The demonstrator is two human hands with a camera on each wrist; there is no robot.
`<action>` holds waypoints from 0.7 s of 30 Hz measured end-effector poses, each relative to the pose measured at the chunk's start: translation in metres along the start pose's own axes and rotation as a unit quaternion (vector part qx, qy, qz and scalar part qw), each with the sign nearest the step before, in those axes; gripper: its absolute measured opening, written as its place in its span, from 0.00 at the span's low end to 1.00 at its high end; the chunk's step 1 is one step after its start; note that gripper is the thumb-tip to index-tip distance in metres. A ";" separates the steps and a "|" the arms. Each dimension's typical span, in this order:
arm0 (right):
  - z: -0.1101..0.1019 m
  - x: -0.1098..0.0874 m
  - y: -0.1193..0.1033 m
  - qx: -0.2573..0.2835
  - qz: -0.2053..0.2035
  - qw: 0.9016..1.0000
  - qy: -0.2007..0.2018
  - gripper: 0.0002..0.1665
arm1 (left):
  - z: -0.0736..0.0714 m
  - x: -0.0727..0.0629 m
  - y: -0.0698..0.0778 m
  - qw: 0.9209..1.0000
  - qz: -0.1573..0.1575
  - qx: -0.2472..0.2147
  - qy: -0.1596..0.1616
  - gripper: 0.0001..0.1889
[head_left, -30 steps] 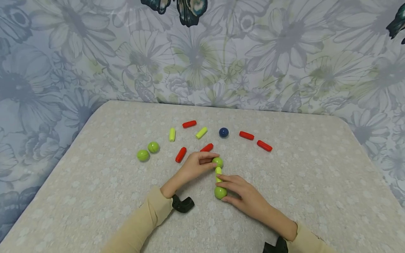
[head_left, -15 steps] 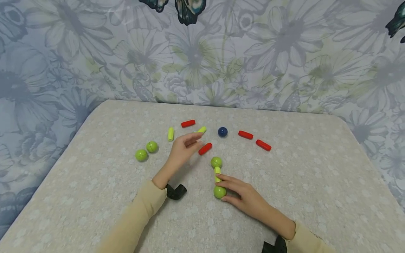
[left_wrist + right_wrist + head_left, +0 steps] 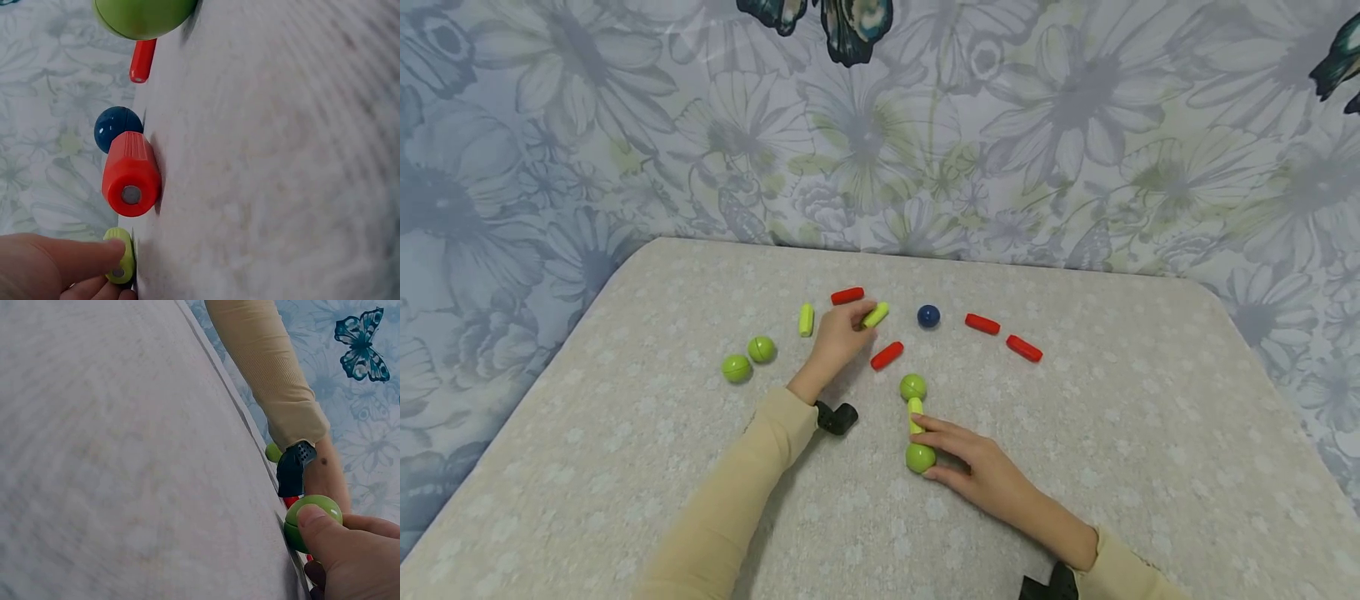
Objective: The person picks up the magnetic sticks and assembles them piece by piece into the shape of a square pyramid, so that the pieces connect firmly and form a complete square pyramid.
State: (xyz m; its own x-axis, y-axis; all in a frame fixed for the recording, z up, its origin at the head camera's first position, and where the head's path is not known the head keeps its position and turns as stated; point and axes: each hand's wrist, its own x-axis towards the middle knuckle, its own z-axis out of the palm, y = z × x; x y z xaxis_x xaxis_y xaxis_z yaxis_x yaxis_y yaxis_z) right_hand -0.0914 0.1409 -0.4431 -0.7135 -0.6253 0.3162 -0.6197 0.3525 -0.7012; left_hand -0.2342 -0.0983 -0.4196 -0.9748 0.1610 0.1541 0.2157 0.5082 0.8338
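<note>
My left hand pinches a yellow-green rod lying at the back of the table; in the left wrist view the thumb presses on this short rod, which shows a grey disc at its end. My right hand holds a green ball at the near end of a joined piece, fingers on its yellow-green rod. A second green ball sits at the far end of that piece. The right wrist view shows the thumb on the held green ball.
Two green balls lie at left, near another yellow-green rod. Red rods are scattered around, two of them right of a dark blue ball. A patterned cloth hangs behind the table.
My left hand has let go of the far green ball, moved back and left, and now pinches a loose yellow-green rod. A red rod is now hidden behind it. My right hand stays put.
</note>
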 end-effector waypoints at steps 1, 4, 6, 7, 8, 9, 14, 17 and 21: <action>0.000 0.000 0.000 0.000 -0.002 1.000 0.002 0.25 | 0.000 0.000 0.000 1.000 0.001 0.004 0.005 0.21; 0.001 -0.001 -0.001 0.006 -0.004 1.000 0.006 0.24 | 0.001 -0.001 -0.002 1.000 0.002 0.017 0.026 0.19; 0.002 -0.002 0.000 0.010 -0.006 1.000 0.005 0.24 | 0.001 -0.003 -0.002 0.999 -0.001 0.022 0.036 0.18; 0.003 -0.002 0.000 0.011 -0.009 1.000 0.004 0.25 | 0.002 -0.004 -0.002 0.999 -0.003 0.023 0.040 0.18; 0.004 -0.003 0.000 0.013 -0.009 1.000 0.003 0.25 | 0.002 -0.004 -0.003 0.999 -0.006 0.025 0.044 0.17; 0.004 -0.003 0.000 0.014 -0.010 1.000 0.003 0.25 | 0.002 -0.005 -0.003 0.999 -0.008 0.027 0.047 0.17; 0.003 -0.003 0.001 0.010 -0.014 1.000 0.010 0.25 | 0.001 -0.002 -0.004 0.998 0.003 0.031 0.047 0.17; 0.002 -0.002 0.001 0.009 -0.010 1.000 0.011 0.25 | -0.003 -0.001 -0.005 0.999 0.017 0.020 0.039 0.16; 0.000 -0.001 0.001 0.010 -0.010 1.000 0.008 0.24 | -0.011 -0.007 -0.003 0.999 0.035 -0.008 0.026 0.16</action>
State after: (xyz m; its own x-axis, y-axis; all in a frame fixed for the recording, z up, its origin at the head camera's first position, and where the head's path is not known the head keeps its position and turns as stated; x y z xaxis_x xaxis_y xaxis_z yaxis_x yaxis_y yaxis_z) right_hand -0.0915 0.1421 -0.4444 -0.7058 -0.6208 0.3413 -0.6279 0.3253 -0.7070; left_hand -0.2283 -0.1107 -0.4172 -0.9592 0.1517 0.2386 0.2826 0.4832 0.8287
